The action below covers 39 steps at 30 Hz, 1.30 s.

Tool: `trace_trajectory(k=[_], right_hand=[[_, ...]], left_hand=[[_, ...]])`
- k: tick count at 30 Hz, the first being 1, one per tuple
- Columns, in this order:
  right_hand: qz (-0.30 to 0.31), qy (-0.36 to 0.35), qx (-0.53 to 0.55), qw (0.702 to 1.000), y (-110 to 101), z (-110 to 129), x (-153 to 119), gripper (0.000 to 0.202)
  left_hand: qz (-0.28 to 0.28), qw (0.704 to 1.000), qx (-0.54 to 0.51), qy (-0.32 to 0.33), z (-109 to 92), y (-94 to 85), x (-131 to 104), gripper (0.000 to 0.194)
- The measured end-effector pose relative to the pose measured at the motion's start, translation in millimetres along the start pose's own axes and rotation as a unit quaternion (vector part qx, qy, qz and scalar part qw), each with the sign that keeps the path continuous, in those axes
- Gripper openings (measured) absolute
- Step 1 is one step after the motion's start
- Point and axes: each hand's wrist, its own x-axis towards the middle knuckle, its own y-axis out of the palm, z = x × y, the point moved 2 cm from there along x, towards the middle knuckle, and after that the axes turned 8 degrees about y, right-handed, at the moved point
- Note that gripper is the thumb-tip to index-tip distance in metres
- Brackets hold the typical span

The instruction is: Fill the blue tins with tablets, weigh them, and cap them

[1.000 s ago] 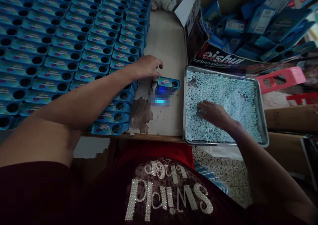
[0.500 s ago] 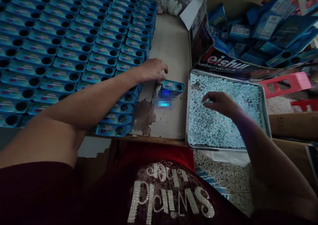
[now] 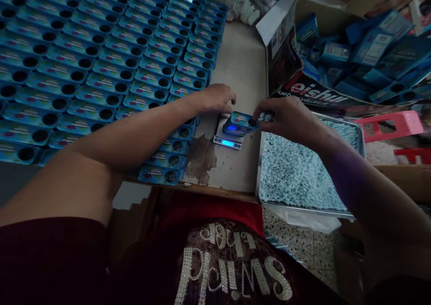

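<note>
A blue box [image 3: 239, 123] with a dark round opening lies on a small digital scale [image 3: 228, 143], whose display glows blue. My left hand [image 3: 219, 98] hovers just behind and left of the box, fingers apart and slightly curled, holding nothing. My right hand [image 3: 281, 116] is closed round several pale blue candies [image 3: 266, 116], at the right end of the box beside its opening. Below and right of that hand, a metal tray [image 3: 260, 172] holds a thick layer of the same small candies.
Rows of blue boxes [image 3: 111, 65] cover the table's left side. At the back right stands a cardboard carton [image 3: 284, 58] full of blue boxes. A pink plastic stool [image 3: 392, 121] is at the right. The table's front edge [image 3: 218, 193] runs before my body.
My right hand has moved left and up from the tray to the box, with candies in it. My left hand stays near the box. The whole view has shifted slightly.
</note>
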Motion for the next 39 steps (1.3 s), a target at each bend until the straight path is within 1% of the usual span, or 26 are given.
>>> trace_trajectory(k=[4, 7, 13, 17, 20, 23, 25, 28, 29, 32, 34, 36, 39], right_hand=[[0.005, -0.005, -0.007, 1.000, 2, -5, 2, 0.016], [0.006, -0.009, -0.003, 1.000, 0, -3, 3, 0.020], [0.003, -0.010, 0.015, 1.000, 0, 1, 5, 0.019], [0.003, -0.009, 0.018, 1.000, 1, 4, 3, 0.018], [-0.011, 0.007, 0.020, 1.000, -1, 8, -1, 0.027], [-0.036, 0.021, 0.037, 0.998, -5, 9, -5, 0.035], [-0.050, 0.029, 0.065, 0.996, -8, 5, -6, 0.029], [-0.051, 0.053, 0.116, 0.990, -10, -11, -2, 0.012], [-0.044, 0.061, 0.132, 0.988, -10, -18, 0, 0.011], [-0.018, 0.062, 0.159, 0.985, -9, -28, 5, 0.021], [-0.010, 0.046, 0.153, 0.987, -8, -26, 6, 0.025], [-0.011, 0.030, 0.130, 0.991, -6, -18, 6, 0.024], [-0.035, 0.017, 0.079, 0.996, -3, -4, 3, 0.018]], left_hand=[[-0.003, 1.000, -0.004, -0.019, -1, -0.5, 0, 0.061], [-0.011, 1.000, -0.001, -0.016, -3, -1.8, -1, 0.062], [-0.024, 1.000, -0.009, -0.013, 0, 0.1, -1, 0.061], [-0.014, 0.999, -0.007, -0.029, 1, 1.1, 1, 0.065], [-0.010, 1.000, -0.005, -0.027, 2, 1.7, 2, 0.067], [-0.020, 1.000, -0.015, -0.012, 5, 3.4, 1, 0.066], [-0.027, 0.999, -0.020, -0.007, 7, 4.5, 1, 0.064], [-0.020, 0.999, -0.026, -0.012, 8, 4.9, 1, 0.063], [-0.015, 0.999, -0.028, -0.014, 8, 4.6, 1, 0.063], [-0.007, 0.999, -0.032, -0.013, 6, 3.4, 2, 0.064], [-0.005, 0.999, -0.031, -0.013, 5, 3.2, 2, 0.066], [-0.008, 1.000, -0.024, -0.012, 5, 3.4, 2, 0.066], [-0.018, 1.000, -0.011, -0.010, 3, 3.1, 2, 0.062]])
